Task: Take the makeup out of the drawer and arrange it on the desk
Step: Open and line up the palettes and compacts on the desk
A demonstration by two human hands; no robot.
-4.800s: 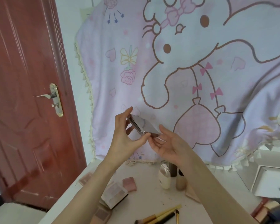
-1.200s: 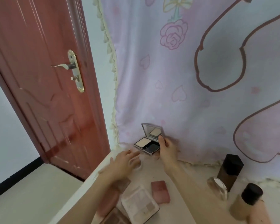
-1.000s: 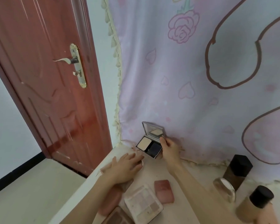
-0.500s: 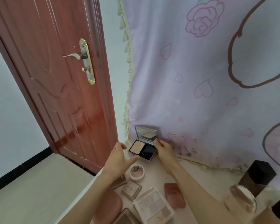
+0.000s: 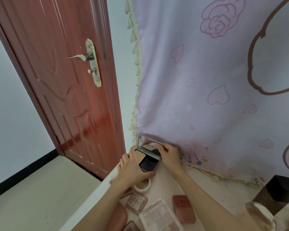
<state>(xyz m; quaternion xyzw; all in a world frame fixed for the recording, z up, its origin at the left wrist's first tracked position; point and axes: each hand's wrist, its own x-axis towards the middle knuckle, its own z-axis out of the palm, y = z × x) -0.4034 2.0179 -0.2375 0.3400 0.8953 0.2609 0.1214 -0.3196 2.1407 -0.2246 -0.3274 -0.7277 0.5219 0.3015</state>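
Observation:
An open powder compact [image 5: 148,161] with a mirrored lid stands at the desk's far left corner, against the hanging cloth. My right hand [image 5: 169,155] pinches the right edge of its raised lid. My left hand [image 5: 132,169] rests on the base, fingers over the pale powder pan and thumb along its front edge. Nearer to me on the white desk [image 5: 170,185] lie a small round white jar [image 5: 143,186], a small square compact [image 5: 137,202], an eyeshadow palette [image 5: 160,217] and a pink blush case [image 5: 183,209].
A dark-capped bottle [image 5: 277,192] and a clear round-topped item [image 5: 260,217] stand at the right. A pink rounded case [image 5: 118,219] lies at the desk's left edge. The lilac cartoon cloth [image 5: 207,97] hangs behind. A red door [image 5: 60,80] stands left, past the desk edge.
The compact has been shifted left into the desk's far corner. My left hand lifted off the desk and now lies on the compact's base. My right hand stays on the lid.

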